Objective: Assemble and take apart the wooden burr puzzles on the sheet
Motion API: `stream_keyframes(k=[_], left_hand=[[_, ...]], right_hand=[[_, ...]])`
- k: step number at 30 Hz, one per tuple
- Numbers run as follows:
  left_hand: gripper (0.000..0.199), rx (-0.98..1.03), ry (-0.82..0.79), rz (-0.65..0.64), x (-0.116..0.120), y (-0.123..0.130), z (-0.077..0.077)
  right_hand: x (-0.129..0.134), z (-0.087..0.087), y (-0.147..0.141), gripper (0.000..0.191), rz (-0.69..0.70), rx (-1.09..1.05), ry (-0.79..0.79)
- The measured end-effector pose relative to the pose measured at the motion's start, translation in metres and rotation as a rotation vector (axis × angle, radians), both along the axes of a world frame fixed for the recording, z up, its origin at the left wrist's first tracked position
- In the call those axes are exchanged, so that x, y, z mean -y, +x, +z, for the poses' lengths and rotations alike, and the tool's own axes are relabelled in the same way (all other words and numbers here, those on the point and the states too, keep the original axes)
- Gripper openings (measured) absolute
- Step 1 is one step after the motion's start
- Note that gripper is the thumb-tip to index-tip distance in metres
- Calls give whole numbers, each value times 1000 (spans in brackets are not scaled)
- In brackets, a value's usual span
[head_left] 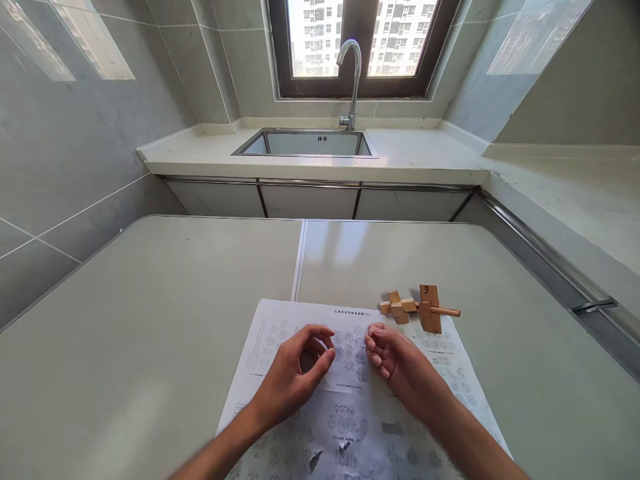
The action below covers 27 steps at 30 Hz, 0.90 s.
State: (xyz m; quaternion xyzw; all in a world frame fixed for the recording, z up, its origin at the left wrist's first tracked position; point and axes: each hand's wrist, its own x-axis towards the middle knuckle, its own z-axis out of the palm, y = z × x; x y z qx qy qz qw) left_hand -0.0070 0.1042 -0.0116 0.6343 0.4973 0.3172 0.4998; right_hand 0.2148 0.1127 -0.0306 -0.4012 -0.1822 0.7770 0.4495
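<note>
My left hand is over a printed sheet, fingers bent and a gap between them and the thumb; nothing shows in it. To its right, my right hand is loosely curled above the same sheet, its fingers drawn in, with no object visible in it. Just beyond the right hand is a wooden puzzle piece assembly of crossed light and darker blocks. Against its right side stands a brown wooden plate with a dark mark, and a thin round rod sticks out to the right.
The sheet, with small drawings and a torn spot, lies on a pale table with a seam down its middle. Behind the table run a white counter, a sink and a curved faucet. Tiled walls flank both sides.
</note>
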Motion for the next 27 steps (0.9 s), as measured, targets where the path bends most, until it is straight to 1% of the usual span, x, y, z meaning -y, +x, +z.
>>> stream_keyframes(k=[6, 10, 15, 18, 23, 27], left_hand=[[24, -4, 0, 13, -2, 0, 1], [28, 20, -43, 31, -4, -3, -1], [32, 179, -102, 70, -7, -6, -3], [36, 239, -120, 103, -7, -7, -2], [33, 309, -77, 140, -7, -12, -5], [45, 444, -129, 129, -8, -16, -10]], right_hand=[[-2, -3, -2, 31, 12, -2, 16], [-3, -6, -3, 32, 21, -1, 33], [-2, -5, -4, 32, 20, -17, 81], [-1, -5, -5, 32, 3, -7, 129], [-1, -5, -7, 34, -16, 51, 212], [2, -4, -8, 33, 17, 117, 299]])
